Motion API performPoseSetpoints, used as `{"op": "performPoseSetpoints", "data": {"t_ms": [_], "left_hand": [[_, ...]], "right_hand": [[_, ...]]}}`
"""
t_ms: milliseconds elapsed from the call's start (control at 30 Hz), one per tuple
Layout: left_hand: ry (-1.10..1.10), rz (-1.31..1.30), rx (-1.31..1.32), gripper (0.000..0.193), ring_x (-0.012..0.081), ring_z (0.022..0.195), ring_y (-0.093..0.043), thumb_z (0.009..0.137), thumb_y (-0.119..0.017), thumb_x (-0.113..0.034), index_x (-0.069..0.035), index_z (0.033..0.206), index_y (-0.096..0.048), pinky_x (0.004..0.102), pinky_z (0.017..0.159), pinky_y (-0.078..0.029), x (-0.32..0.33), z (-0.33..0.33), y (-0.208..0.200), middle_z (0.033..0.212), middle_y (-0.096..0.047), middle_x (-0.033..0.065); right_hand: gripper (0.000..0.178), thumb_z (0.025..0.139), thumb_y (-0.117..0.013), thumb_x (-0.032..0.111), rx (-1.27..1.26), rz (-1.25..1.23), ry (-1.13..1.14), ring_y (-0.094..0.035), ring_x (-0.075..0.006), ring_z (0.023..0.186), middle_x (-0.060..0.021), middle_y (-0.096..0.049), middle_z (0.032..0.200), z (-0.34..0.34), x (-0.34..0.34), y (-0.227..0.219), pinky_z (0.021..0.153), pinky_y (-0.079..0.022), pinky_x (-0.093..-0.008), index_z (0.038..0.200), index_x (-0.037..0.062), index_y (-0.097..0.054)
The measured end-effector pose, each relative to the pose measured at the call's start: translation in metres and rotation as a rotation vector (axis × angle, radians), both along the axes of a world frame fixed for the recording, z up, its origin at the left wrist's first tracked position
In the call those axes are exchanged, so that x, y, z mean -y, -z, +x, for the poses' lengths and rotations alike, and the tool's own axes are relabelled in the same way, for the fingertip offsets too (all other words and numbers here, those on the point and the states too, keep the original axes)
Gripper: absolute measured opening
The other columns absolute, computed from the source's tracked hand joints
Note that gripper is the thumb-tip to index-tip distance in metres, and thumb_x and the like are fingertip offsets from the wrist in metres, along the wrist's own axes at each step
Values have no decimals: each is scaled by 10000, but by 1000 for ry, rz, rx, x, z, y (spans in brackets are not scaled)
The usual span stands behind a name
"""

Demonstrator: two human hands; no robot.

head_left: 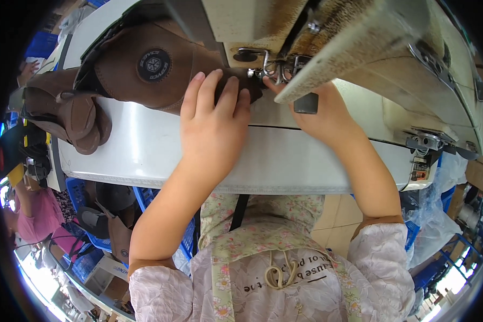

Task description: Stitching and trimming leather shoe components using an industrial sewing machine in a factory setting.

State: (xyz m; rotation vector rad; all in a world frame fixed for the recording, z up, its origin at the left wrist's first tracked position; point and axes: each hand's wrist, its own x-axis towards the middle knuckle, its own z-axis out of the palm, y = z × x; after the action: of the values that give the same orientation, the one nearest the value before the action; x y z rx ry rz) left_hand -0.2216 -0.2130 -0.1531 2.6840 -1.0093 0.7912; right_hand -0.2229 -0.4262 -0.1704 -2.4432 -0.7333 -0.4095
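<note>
A brown leather shoe upper (185,67) with a round dark badge (154,65) lies under the sewing machine (354,48). My left hand (216,121) rests on its near edge, open, with fingers stretched out and slightly spread, pressing it toward the bed. By the metal presser foot and thread guides (268,67) is my right hand (322,112), one fingertip reaching to the metal parts just right of the upper's edge. Its visible fingers are extended and apart; the machine head hides the rest of them.
More brown uppers (75,115) hang together at the table's left end. The white table (145,155) curves along my front. Blue crates (83,196) with shoe parts stand below left, near a person in pink (40,214). Clear plastic bags (437,209) hang at right.
</note>
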Motion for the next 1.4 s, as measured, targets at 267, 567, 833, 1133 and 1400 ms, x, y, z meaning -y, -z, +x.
{"op": "performPoseSetpoints", "data": {"t_ms": [267,567,833,1133,1400], "left_hand": [[83,83,-88,166,194,1109,-625,784,-662,-99,-52,927,-732,469,1108,-399,-10,8,-3,1066,-721,64],[174,79,-208,298,191,1151,-597,722,-654,-99,-48,1005,-732,459,1150,-343,-18,16,-9,1115,-706,62],[192,73,-221,301,191,1149,-594,712,-654,-87,-45,997,-740,451,1155,-337,-20,17,-10,1093,-708,61],[259,85,-277,318,191,1150,-591,706,-658,-77,-51,1010,-744,444,1157,-334,-28,29,-10,1114,-707,53],[282,49,-271,286,192,1147,-591,718,-657,-84,-44,985,-748,444,1144,-354,-26,28,-12,1096,-711,61]], "right_hand": [[108,818,-656,76,17,30,-18,-589,-296,714,-105,-533,736,-1,-1,-9,600,-488,-422,727,24,-629],[67,827,-648,78,-4,17,-32,-603,-298,755,-104,-571,789,2,2,7,620,-494,-432,788,25,-659],[96,811,-654,73,7,33,-36,-599,-302,743,-108,-561,775,0,0,7,611,-493,-433,739,13,-634],[374,910,-548,39,-309,-16,7,-615,-340,930,-138,-651,1003,-5,1,-3,843,-501,-406,1211,180,-719],[96,725,-608,36,35,-11,-53,-596,-308,804,-119,-579,868,-4,1,3,699,-511,-427,796,-21,-635]]}}
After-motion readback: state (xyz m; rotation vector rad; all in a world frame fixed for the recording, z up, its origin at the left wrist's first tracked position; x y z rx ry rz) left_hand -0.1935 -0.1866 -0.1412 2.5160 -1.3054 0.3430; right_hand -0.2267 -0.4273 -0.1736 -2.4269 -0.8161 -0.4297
